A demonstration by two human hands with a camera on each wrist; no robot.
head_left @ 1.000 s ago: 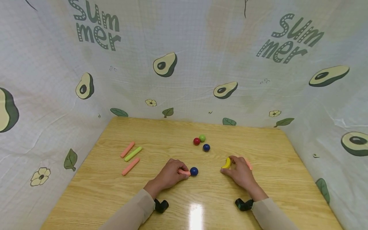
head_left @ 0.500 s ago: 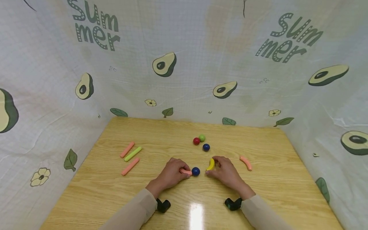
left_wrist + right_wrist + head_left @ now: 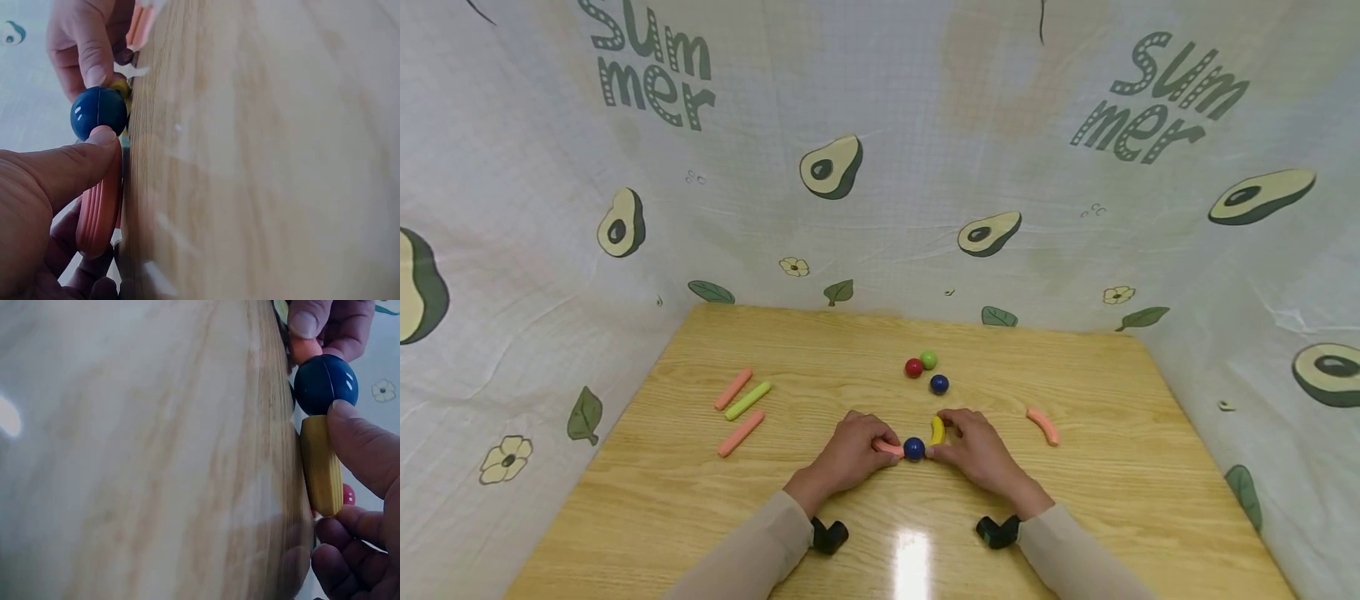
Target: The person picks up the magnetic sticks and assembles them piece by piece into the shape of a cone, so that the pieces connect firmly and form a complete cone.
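Observation:
Low over the wooden table, my left hand (image 3: pixel 848 450) pinches a curved pink toy stick (image 3: pixel 100 209) between thumb and fingers. The stick's end meets a blue ball (image 3: pixel 913 449) with a seam around it. From the other side, my right hand (image 3: pixel 981 457) holds a curved yellow toy stick (image 3: pixel 322 465) by its two ends. In the right wrist view the yellow stick's end is right at the ball, and the right thumb tip touches the ball. The ball sits between the two sticks. The head view shows both hands close together.
A red ball (image 3: pixel 913 367), a green ball (image 3: pixel 928 359) and a second blue ball (image 3: pixel 939 384) are grouped further back. On the left lie two straight pink sticks (image 3: pixel 741 434) and a lime stick (image 3: pixel 748 401). Another curved pink stick (image 3: pixel 1042 426) lies at right. Printed cloth (image 3: pixel 895 167) surrounds the table.
My right hand has moved left with the yellow stick, up to the blue ball, uncovering the curved pink stick at right. My left hand, its stick and the ball have shifted slightly right.

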